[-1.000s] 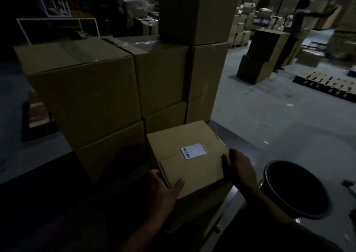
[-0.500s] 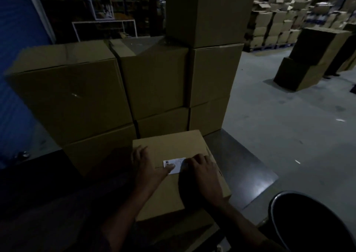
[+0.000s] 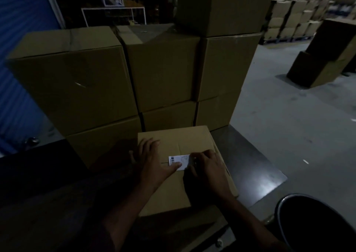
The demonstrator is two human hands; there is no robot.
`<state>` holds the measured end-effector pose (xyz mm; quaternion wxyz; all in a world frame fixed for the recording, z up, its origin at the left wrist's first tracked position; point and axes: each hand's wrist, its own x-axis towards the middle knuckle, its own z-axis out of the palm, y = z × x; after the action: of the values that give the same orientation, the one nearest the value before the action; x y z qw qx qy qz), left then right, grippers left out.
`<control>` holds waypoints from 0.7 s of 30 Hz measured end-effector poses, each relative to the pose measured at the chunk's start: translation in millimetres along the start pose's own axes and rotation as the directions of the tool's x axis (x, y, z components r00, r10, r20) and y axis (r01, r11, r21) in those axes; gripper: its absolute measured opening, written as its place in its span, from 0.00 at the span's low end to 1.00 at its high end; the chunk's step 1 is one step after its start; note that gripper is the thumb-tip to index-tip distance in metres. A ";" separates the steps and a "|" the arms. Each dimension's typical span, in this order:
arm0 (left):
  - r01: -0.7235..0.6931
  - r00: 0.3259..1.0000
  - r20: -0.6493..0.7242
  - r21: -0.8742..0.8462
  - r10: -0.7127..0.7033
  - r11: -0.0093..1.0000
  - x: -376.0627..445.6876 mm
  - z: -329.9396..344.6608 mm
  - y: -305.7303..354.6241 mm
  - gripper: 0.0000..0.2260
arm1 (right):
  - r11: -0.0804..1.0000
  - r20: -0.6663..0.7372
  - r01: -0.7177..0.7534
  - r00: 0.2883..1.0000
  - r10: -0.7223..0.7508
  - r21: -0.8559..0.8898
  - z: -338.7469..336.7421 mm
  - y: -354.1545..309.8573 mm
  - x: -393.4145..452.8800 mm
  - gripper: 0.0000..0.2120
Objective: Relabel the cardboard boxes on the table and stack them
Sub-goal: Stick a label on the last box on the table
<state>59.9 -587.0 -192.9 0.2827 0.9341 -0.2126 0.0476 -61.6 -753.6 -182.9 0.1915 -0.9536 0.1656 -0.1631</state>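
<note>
You stood at a dark worktop [image 3: 256, 167] in a dim warehouse, its right corner catching a pale sheen of light. The small cardboard box [image 3: 185, 143] sat near the worktop's right end, close to your edge, with its far side against the wall of stacked boxes [image 3: 96, 84] that filled the back of the worktop in three columns, the rightmost rising highest. A white label [image 3: 179, 160] lay on the top of the small box, near its middle.

Your left hand [image 3: 152, 163] lay flat on the box top with the fingers spread and straight, the thumb pressing the label's left end. Your right hand [image 3: 208, 167] had its fingers curled down onto the label's right end; whether they pinched it or only pressed it could not be told in the gloom.

A round black bin [image 3: 316, 224] stood just off the worktop's right corner. Beyond it ran a grey concrete floor [image 3: 289, 117], with two more stacked cartons [image 3: 323, 64] standing on it and palletised boxes [image 3: 292, 16] along the far wall. A blue shutter [image 3: 21, 39] closed the left side.
</note>
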 end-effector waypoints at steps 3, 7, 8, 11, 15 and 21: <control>-0.011 1.000 0.003 0.037 0.011 0.999 6.4 -4.3 1.5 0.46 | 0.999 -0.038 -0.037 0.999 0.037 0.010 -2.5 -5.4 -1.2 0.14; 0.033 0.999 -0.003 0.047 -0.033 0.998 9.6 -1.1 6.2 0.47 | 0.998 -0.051 -0.062 0.997 0.063 0.015 -6.3 -7.7 -1.9 0.06; 0.037 0.999 0.000 0.052 -0.037 0.998 10.3 1.0 6.3 0.47 | 0.996 -0.050 -0.068 0.996 0.070 0.050 -7.9 -6.7 -1.1 0.02; 0.023 1.000 0.010 0.067 -0.023 0.998 11.9 5.3 4.3 0.48 | 0.987 -0.039 -0.105 0.993 0.110 0.123 -4.9 -2.7 -1.1 0.04; -0.007 0.999 0.034 0.097 0.004 0.995 16.3 6.1 5.2 0.49 | 0.994 -0.061 -0.104 0.993 0.106 0.038 -4.3 -2.7 0.2 0.05; -0.017 0.999 0.036 0.077 0.014 0.997 14.4 4.9 2.9 0.50 | 0.989 -0.028 -0.102 0.994 0.106 0.107 -5.9 -1.0 0.3 0.07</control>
<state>71.6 -597.2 -192.4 0.2421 0.9434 -0.2229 0.0415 -63.3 -754.7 -177.2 0.2472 -0.9293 0.2093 -0.1775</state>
